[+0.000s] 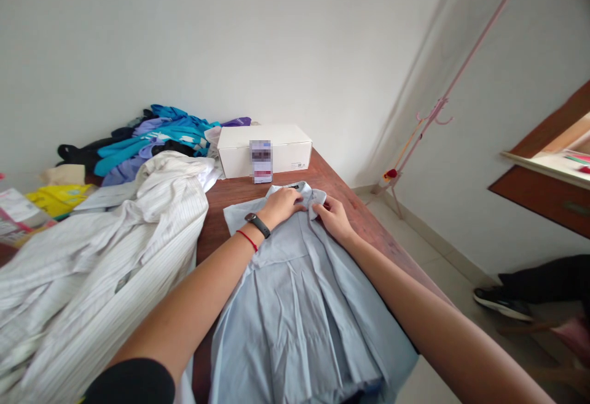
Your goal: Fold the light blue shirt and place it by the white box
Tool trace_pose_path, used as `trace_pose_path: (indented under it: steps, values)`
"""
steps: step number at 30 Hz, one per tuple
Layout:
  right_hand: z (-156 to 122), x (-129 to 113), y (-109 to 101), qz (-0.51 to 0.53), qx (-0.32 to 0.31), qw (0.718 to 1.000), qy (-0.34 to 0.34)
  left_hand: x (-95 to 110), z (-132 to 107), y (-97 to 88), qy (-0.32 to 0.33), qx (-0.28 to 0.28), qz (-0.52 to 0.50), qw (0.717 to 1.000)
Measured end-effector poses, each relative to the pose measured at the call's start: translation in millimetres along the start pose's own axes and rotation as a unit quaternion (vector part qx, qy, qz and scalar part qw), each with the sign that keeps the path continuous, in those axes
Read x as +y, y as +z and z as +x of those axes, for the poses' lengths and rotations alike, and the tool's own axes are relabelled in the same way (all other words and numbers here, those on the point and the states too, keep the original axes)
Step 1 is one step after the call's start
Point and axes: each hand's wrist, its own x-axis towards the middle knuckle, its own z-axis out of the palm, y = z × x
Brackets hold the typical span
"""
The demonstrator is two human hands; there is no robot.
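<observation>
A light blue-grey collared shirt lies spread on the brown wooden table, its collar toward the far side and its lower end toward me. My left hand, with a dark band and a red string on the wrist, rests at the collar with its fingers bent onto the cloth. At the collar's right side my right hand pinches the shirt's fabric between thumb and fingers. Parts of the fingertips of both hands are hidden by the cloth and by the hands themselves.
Beyond the shirt stands a white box with a small printed pack before it. White striped cloth and a blue, purple and black clothes pile lie left. A pink coat stand is right of the table.
</observation>
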Motion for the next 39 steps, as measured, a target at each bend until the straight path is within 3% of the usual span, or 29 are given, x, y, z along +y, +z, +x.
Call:
trace_pose_path:
  steps: [10, 20, 30, 39]
  values:
    - [-1.4, -3.0, 0.4, 0.05, 0.007, 0.998, 0.036, 4.3, -1.8, -11.1, 0.014, -0.039, 0.018, 0.999]
    - [-1.7, -3.8, 0.7, 0.035, 0.012, 0.999, 0.037, 10.8, -8.9, -2.6, 0.007, 0.004, 0.029, 1.0]
    - [-2.0, -4.5, 1.0, 0.051, 0.012, 0.998, 0.038, -0.6, -8.2, 11.3, -0.035, 0.082, -0.031, 0.995]
    - [-1.8, -6.5, 1.1, 0.048, 0.01, 0.998, 0.042, -3.4, -7.1, 12.7, -0.031, 0.083, -0.062, 0.994]
